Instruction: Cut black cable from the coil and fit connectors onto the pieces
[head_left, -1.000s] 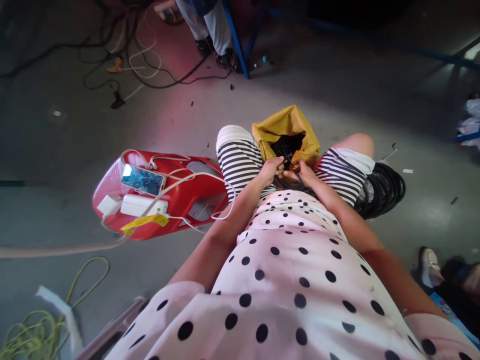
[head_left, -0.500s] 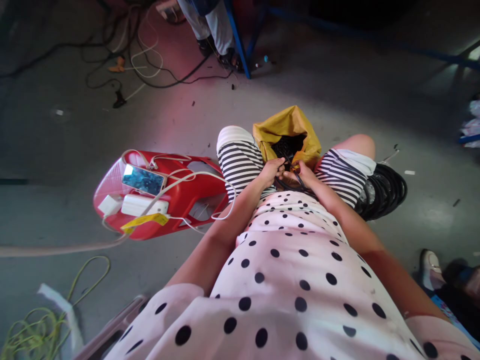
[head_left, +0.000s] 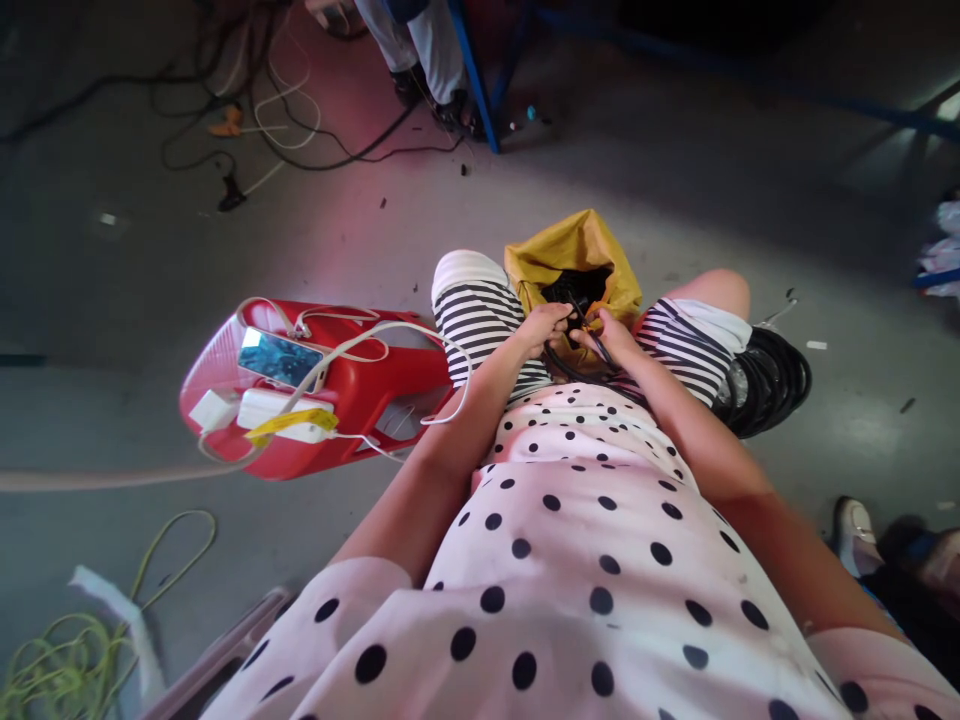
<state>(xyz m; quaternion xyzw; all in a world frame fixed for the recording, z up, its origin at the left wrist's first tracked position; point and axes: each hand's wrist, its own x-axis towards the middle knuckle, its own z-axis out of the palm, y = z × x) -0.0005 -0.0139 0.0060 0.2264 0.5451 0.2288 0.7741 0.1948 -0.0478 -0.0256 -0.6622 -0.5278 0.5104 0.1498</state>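
Note:
A yellow bag (head_left: 570, 238) stands between my knees with its mouth open and a dark tangle of cables (head_left: 566, 288) inside. At its near edge my left hand (head_left: 546, 328) is closed, fingertips pinching a thin black cable. Just beside it, my right hand (head_left: 611, 338) is curled around a black cable (head_left: 599, 346) that runs down toward my lap. Both hands are small in view, so the exact ends in the fingers cannot be made out.
To my left, a red stool (head_left: 360, 375) carries a phone (head_left: 279, 358), white adapters (head_left: 289, 415) and pale cords. A coil of black cable (head_left: 772, 380) lies by my right knee. Other people's legs (head_left: 435, 60) and loose cables (head_left: 300, 120) are farther off; yellow-green cord (head_left: 67, 650) lies lower left.
My hands have drawn slightly apart, with the left raised a little and the right fingers lifted. The bag stays in place; the whole view has shifted slightly.

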